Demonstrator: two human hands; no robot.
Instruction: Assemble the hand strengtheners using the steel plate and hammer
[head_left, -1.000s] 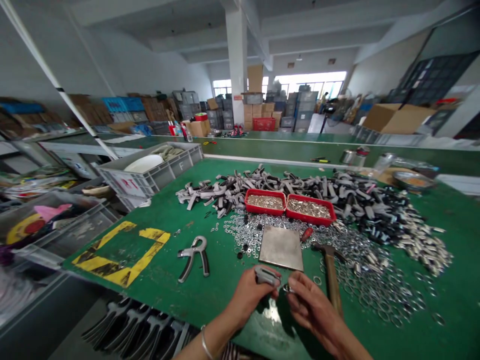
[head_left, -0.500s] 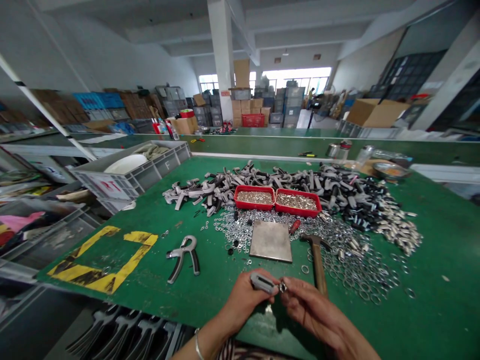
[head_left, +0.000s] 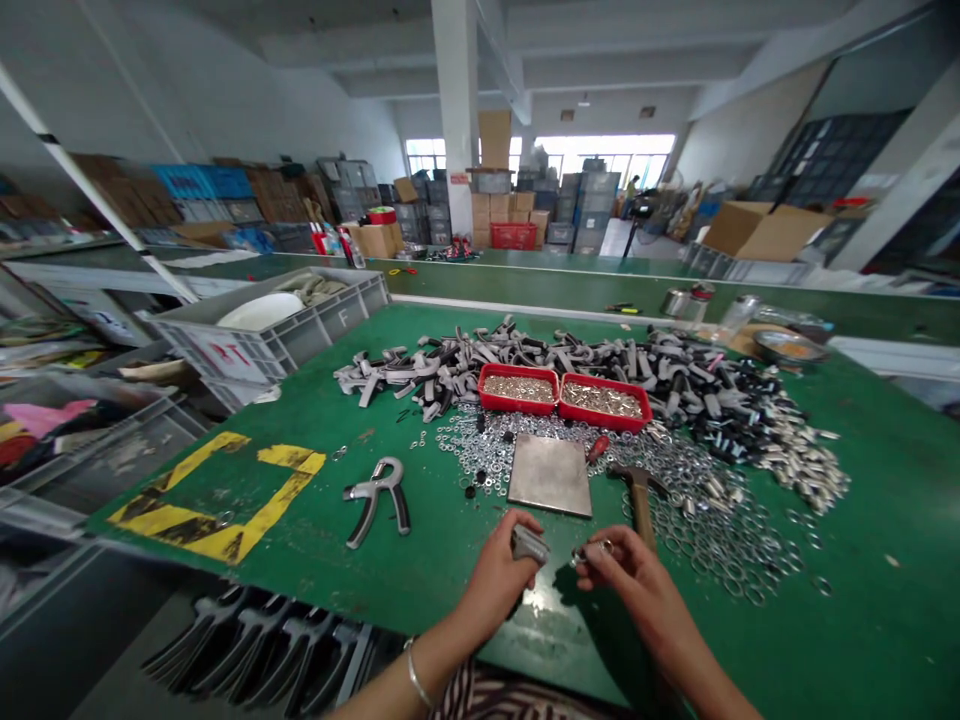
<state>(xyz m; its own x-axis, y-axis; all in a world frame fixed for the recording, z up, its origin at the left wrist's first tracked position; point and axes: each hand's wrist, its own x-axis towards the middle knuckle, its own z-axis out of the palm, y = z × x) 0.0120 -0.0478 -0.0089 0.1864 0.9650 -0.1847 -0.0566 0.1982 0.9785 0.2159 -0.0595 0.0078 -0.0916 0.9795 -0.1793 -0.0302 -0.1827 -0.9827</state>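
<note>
My left hand (head_left: 495, 585) holds a small grey grip piece (head_left: 529, 545) between fingers and thumb. Just to its right, my right hand (head_left: 626, 585) pinches a small metal ring (head_left: 592, 552), a little apart from the piece. A hand grip exerciser (head_left: 375, 497) lies on the green table (head_left: 300, 500) to the left of my hands. Ahead of them are a square steel plate (head_left: 550, 475) and a wood-handled hammer (head_left: 641, 510), both among scattered steel washers (head_left: 480, 450).
Two red trays (head_left: 517, 389) of small metal parts sit amid a heap of grey-black handles (head_left: 525, 360). A grey crate (head_left: 262, 340) stands at the table's left, near yellow-black floor-style tape (head_left: 217, 510). Stacked grip handles (head_left: 255, 640) lie below the near edge.
My right hand has drawn the ring slightly rightward, away from the grey piece. The left hand has turned the piece a little. The view has shifted slightly.
</note>
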